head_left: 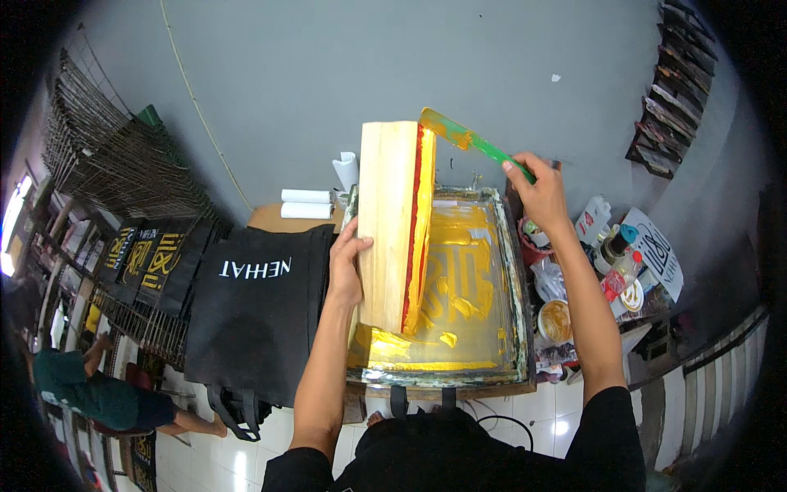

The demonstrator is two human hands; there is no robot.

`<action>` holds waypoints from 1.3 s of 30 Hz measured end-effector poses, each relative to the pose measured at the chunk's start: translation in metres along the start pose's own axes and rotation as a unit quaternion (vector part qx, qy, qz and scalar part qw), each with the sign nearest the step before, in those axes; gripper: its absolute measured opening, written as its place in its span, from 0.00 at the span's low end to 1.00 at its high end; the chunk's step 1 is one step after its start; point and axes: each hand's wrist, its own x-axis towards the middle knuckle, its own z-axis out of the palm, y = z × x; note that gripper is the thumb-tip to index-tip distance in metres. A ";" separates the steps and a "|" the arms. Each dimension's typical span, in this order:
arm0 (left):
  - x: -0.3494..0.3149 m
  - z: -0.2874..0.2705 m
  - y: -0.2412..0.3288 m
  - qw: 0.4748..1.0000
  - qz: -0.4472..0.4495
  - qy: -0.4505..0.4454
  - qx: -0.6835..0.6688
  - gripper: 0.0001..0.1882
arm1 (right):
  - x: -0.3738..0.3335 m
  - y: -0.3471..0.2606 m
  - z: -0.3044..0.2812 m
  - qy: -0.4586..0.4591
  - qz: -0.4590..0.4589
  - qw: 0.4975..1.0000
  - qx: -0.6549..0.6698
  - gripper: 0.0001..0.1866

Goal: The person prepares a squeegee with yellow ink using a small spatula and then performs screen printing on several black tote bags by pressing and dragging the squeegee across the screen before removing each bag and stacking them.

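My left hand (348, 261) grips the left side of a wooden squeegee (388, 213), held upright over the screen. Its red blade edge on the right is coated with yellow-gold ink. My right hand (538, 190) is closed on the handle of a green spatula (488, 148). The spatula's ink-smeared end touches or nearly touches the squeegee's upper right corner. Below lies a screen printing frame (512, 303) with gold ink smeared over its mesh and thick blobs near its lower left. The squeegee hides part of the mesh.
Black tote bags (258, 303) are stacked left of the frame, near white paper rolls (307, 203). An ink tub (555, 321) and bottles (611, 246) crowd the right. A wire rack (90, 156) holds printed bags at left. Another person (90, 394) sits at lower left.
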 end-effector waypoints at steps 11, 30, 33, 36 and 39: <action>0.040 0.018 -0.003 0.998 -0.013 -0.034 0.042 0.33 | -0.024 0.003 -0.020 -0.064 0.041 0.994 -0.081 0.15; 0.091 0.026 -0.019 0.997 -0.025 -0.066 -0.029 0.32 | -0.114 0.032 0.005 -0.152 0.003 0.987 -0.047 0.12; 0.094 0.023 -0.017 0.997 -0.022 -0.060 -0.042 0.29 | -0.125 0.035 0.010 -0.161 0.007 0.986 -0.049 0.13; 0.095 0.021 -0.018 0.997 -0.017 -0.057 -0.050 0.29 | -0.137 0.031 0.011 -0.181 0.031 0.982 -0.031 0.13; 0.094 0.016 -0.014 0.996 -0.010 -0.064 -0.069 0.29 | -0.145 0.033 0.015 -0.196 0.039 0.980 -0.021 0.12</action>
